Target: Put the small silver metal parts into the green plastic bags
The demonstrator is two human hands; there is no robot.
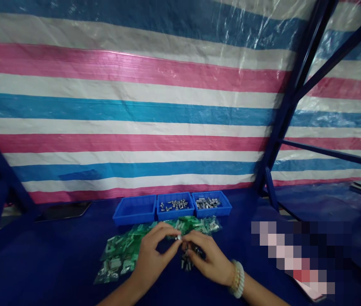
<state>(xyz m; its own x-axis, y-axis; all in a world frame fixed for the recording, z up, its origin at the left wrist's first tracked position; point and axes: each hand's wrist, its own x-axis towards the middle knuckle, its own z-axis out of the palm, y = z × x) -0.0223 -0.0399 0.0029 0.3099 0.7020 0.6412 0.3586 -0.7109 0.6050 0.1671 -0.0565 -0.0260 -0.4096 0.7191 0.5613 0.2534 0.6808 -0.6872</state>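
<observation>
My left hand point(155, 253) pinches a small shiny metal piece point(178, 237) between thumb and forefinger. Right beside it, the fingers of my right hand point(207, 257) are closed near the same piece; what they hold, if anything, is too small to make out. A pile of small dark metal parts point(187, 261) lies on the blue table point(56, 259), partly under my right hand. Clear bags with green and silvery pieces point(119, 250) are spread to the left of and behind my hands.
Behind the bags stand three blue trays: a bare one point(135, 209), one with small metal parts point(174, 212) and one with metal cylinders point(211, 210). A dark flat device point(64, 210) lies at the back left. A blue metal frame point(282, 110) rises at right.
</observation>
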